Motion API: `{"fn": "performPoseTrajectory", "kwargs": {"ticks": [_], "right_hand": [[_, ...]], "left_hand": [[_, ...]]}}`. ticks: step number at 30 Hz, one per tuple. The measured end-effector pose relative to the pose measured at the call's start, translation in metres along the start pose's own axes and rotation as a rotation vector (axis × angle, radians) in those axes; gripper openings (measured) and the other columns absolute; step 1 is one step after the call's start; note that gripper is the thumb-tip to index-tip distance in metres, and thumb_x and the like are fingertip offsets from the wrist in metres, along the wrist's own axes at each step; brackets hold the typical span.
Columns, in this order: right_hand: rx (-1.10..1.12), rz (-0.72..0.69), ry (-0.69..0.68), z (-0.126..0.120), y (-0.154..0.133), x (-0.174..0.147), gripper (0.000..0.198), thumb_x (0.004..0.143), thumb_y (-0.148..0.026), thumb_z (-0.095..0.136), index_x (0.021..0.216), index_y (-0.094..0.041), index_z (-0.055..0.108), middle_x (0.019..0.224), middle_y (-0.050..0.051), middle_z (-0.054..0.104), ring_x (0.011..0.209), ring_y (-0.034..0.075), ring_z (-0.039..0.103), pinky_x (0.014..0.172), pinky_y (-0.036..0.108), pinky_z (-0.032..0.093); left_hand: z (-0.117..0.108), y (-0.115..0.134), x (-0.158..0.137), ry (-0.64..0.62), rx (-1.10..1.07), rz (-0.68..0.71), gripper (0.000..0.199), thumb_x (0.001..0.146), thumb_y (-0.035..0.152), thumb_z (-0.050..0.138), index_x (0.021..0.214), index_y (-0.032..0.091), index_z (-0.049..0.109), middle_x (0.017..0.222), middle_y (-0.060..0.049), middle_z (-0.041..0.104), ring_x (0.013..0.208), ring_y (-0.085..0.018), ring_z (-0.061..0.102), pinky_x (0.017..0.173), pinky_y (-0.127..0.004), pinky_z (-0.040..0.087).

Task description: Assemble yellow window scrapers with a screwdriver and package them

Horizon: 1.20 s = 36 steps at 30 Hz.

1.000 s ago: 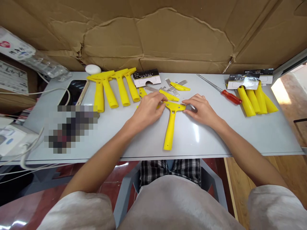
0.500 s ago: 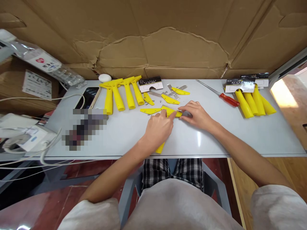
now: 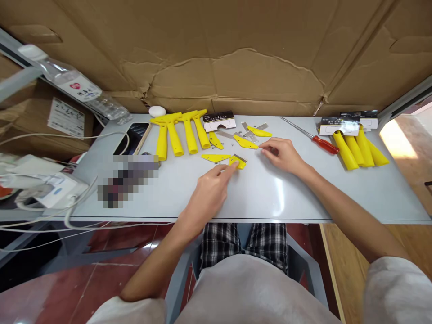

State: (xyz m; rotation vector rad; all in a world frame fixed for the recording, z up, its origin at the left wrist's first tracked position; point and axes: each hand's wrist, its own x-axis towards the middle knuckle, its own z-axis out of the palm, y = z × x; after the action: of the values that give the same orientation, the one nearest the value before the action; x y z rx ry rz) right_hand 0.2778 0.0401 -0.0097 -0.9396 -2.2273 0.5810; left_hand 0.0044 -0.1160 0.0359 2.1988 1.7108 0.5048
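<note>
My left hand [image 3: 208, 188] is closed around a yellow scraper [image 3: 237, 162], its index finger stretched along the head. A dark metal blade [image 3: 240, 158] lies along the head's far edge, and the handle is hidden under the hand. My right hand [image 3: 282, 154] hovers to the right, fingers loosely curled and apart, nothing visible in them. Near its fingertips is a yellow cover piece [image 3: 245, 141]. Two more cover pieces, one at the back [image 3: 259, 131] and one flat beside the scraper [image 3: 216, 158], lie among loose blades [image 3: 250, 135] and small screws.
Several yellow scraper handles [image 3: 174, 139] stand in a row at the back left, beside a black-and-white card [image 3: 219, 121]. A red screwdriver [image 3: 324, 144] and more yellow handles [image 3: 344, 150] lie at right. A phone [image 3: 130, 137], power strip [image 3: 64, 189] and cables occupy the left.
My right hand has come away from the scraper head, moving up and right. My left hand has shifted down and left, its grip now over the scraper's handle. The view has turned slightly.
</note>
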Motion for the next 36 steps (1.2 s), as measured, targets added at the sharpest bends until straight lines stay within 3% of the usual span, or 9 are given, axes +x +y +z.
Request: {"fn": "performPoseTrajectory", "kwargs": {"ticks": [3, 6, 10, 15, 19, 22, 25, 30, 36], "right_hand": [[-0.119, -0.075, -0.079, 0.013, -0.006, 0.028, 0.03, 0.107, -0.024, 0.057, 0.118, -0.023, 0.085, 0.108, 0.011, 0.081, 0.094, 0.027, 0.072, 0.087, 0.042, 0.055], [-0.267, -0.142, -0.181, 0.031, -0.017, 0.059, 0.035, 0.11, -0.021, 0.055, 0.127, -0.024, 0.085, 0.114, 0.013, 0.079, 0.105, 0.03, 0.068, 0.088, 0.043, 0.05], [-0.414, -0.209, -0.261, 0.052, -0.029, 0.086, 0.033, 0.111, -0.02, 0.056, 0.119, -0.025, 0.087, 0.116, 0.014, 0.077, 0.106, 0.03, 0.061, 0.087, 0.044, 0.041], [-0.467, -0.22, -0.272, 0.051, -0.032, 0.088, 0.033, 0.109, -0.016, 0.055, 0.103, -0.021, 0.087, 0.111, 0.015, 0.078, 0.109, 0.032, 0.057, 0.089, 0.047, 0.037], [-0.324, -0.133, -0.209, 0.02, -0.025, 0.07, 0.024, 0.107, -0.022, 0.061, 0.107, -0.02, 0.085, 0.11, 0.015, 0.08, 0.109, 0.032, 0.065, 0.092, 0.046, 0.042], [-0.1, -0.058, -0.065, -0.009, -0.017, 0.053, 0.017, 0.104, -0.033, 0.07, 0.099, -0.023, 0.083, 0.103, 0.009, 0.081, 0.095, 0.028, 0.069, 0.089, 0.043, 0.048], [0.049, 0.043, 0.074, -0.027, -0.013, 0.037, 0.033, 0.101, -0.058, 0.077, 0.093, -0.026, 0.081, 0.097, 0.007, 0.081, 0.085, 0.025, 0.068, 0.08, 0.041, 0.05], [0.28, 0.17, 0.128, -0.02, -0.013, 0.025, 0.058, 0.087, -0.084, 0.079, 0.088, -0.026, 0.08, 0.102, 0.009, 0.08, 0.093, 0.026, 0.071, 0.074, 0.039, 0.052], [0.397, 0.142, 0.124, 0.001, -0.024, 0.022, 0.052, 0.089, -0.079, 0.081, 0.088, -0.027, 0.082, 0.115, 0.009, 0.079, 0.106, 0.027, 0.073, 0.083, 0.042, 0.057]], "left_hand": [[-0.009, -0.021, -0.006, 0.084, -0.35, -0.124, 0.043, 0.11, 0.041, 0.054, 0.147, 0.028, 0.072, 0.141, -0.012, 0.077, 0.112, -0.029, 0.079, 0.098, -0.047, 0.07], [-0.013, -0.036, -0.006, 0.108, -0.673, -0.271, 0.049, 0.102, 0.059, 0.069, 0.136, 0.025, 0.074, 0.126, -0.012, 0.079, 0.083, -0.023, 0.079, 0.079, -0.043, 0.072], [-0.012, -0.048, -0.004, 0.053, -0.942, -0.364, 0.058, 0.094, 0.064, 0.079, 0.132, 0.022, 0.069, 0.102, -0.007, 0.076, 0.077, -0.022, 0.078, 0.074, -0.041, 0.071], [-0.008, -0.052, 0.002, 0.074, -1.184, -0.415, 0.059, 0.088, 0.058, 0.09, 0.127, 0.019, 0.069, 0.107, -0.007, 0.074, 0.073, -0.017, 0.076, 0.072, -0.036, 0.069], [0.004, -0.042, 0.019, 0.072, -1.397, -0.416, 0.05, 0.086, 0.04, 0.096, 0.124, 0.019, 0.071, 0.127, -0.01, 0.07, 0.081, -0.018, 0.078, 0.07, -0.033, 0.068], [0.018, -0.029, 0.041, -0.054, -1.545, -0.45, 0.047, 0.087, 0.024, 0.092, 0.129, 0.02, 0.071, 0.129, -0.012, 0.07, 0.084, -0.02, 0.078, 0.07, -0.035, 0.068], [0.032, -0.013, 0.067, -0.159, -1.614, -0.458, 0.044, 0.091, 0.016, 0.086, 0.132, 0.017, 0.07, 0.124, -0.013, 0.072, 0.084, -0.02, 0.077, 0.073, -0.036, 0.068], [0.053, 0.007, 0.088, -0.058, -1.575, -0.408, 0.042, 0.091, 0.018, 0.087, 0.129, 0.019, 0.07, 0.128, -0.011, 0.069, 0.084, -0.018, 0.076, 0.072, -0.034, 0.067], [0.062, 0.011, 0.08, 0.032, -1.544, -0.311, 0.05, 0.089, 0.035, 0.093, 0.133, 0.023, 0.071, 0.124, -0.007, 0.066, 0.084, -0.016, 0.076, 0.072, -0.032, 0.066]]}}
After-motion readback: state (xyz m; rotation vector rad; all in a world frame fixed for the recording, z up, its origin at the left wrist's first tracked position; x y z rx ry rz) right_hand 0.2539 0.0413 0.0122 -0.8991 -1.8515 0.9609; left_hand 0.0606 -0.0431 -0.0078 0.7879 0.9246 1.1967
